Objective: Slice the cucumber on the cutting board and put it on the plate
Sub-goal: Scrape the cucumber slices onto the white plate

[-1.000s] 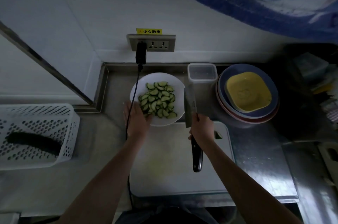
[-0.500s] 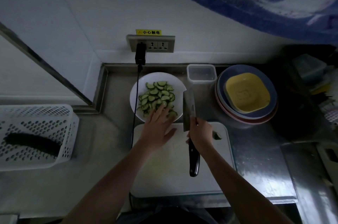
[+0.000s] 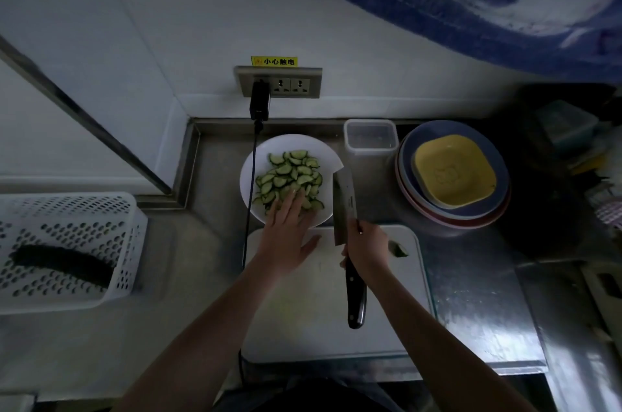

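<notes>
Under both forearms lies the cutting board [image 3: 323, 320], nearly bare, one cucumber end [image 3: 399, 249] just right of the right hand [image 3: 365, 248], which clenches the cleaver [image 3: 344, 199]. Just beyond the knuckles sits the plate [image 3: 255, 162]. Left hand [image 3: 287, 229], fingers straight, presses the slices [image 3: 289, 172] (wet, light, slippery: best swept flat, not pinched).

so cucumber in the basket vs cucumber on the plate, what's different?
The cucumber in the basket is whole, one long dark piece lying in the white basket; the cucumber slices are cut thin, with pale green faces. The whole one lies alone and untouched; the slices are heaped on the white plate with the left hand resting flat on them. Both show dark green skin.
</notes>
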The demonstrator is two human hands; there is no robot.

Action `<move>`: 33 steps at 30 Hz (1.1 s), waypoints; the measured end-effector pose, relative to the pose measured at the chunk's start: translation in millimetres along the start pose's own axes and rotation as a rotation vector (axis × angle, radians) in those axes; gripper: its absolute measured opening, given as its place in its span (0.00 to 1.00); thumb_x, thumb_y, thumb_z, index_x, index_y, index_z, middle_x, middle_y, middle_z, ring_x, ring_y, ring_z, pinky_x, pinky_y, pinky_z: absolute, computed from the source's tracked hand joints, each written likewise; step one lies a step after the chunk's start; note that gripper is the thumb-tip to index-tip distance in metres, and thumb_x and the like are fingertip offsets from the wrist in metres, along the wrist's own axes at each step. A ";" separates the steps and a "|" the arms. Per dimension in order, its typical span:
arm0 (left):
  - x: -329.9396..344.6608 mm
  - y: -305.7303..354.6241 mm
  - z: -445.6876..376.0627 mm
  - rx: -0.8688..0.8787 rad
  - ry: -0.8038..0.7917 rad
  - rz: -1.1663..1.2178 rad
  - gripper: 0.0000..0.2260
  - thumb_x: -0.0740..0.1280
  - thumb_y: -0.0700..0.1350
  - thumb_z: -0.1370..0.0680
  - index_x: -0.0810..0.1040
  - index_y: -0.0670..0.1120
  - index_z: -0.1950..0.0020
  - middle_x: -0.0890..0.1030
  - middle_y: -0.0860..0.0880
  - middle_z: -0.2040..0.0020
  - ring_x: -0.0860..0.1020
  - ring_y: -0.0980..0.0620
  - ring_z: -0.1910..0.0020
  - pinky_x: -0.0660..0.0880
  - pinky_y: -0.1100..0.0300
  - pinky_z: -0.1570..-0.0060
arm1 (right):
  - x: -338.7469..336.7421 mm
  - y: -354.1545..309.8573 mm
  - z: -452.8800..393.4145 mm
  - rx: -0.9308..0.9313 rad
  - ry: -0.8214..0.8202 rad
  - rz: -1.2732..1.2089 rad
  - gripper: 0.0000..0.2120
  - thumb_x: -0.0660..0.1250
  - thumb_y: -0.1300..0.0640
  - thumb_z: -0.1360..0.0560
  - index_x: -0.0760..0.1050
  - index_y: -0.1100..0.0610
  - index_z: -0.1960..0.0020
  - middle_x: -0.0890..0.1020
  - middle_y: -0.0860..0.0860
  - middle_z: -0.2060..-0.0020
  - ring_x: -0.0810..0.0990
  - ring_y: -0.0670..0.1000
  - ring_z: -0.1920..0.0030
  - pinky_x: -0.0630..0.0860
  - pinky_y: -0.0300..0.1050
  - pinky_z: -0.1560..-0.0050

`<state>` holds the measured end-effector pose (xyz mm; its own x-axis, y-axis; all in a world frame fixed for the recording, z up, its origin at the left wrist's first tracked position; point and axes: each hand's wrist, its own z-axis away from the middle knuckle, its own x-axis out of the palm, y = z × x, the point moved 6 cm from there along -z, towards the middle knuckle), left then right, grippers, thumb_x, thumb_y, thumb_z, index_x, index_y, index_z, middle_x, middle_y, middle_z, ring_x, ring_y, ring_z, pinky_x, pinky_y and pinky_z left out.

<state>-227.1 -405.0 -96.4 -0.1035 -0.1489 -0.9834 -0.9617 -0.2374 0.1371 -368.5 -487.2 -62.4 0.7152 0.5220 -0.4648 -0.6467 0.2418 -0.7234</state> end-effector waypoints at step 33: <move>16.5 23.5 117.7 -0.361 -0.114 0.358 0.31 0.64 0.43 0.29 0.64 0.30 0.29 0.65 0.31 0.31 0.66 0.32 0.32 0.69 0.41 0.40 | -115.3 118.3 50.1 -0.244 0.096 0.986 0.11 0.54 0.49 0.18 0.69 0.49 0.39 0.80 0.53 0.49 0.82 0.57 0.52 0.75 0.46 0.58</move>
<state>-281.3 -300.1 -123.4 -0.4564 -0.1806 -0.8713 -0.7139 -0.5101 0.4797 -540.7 -477.8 -68.8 -0.0815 0.3277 -0.9413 -0.8951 -0.4394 -0.0755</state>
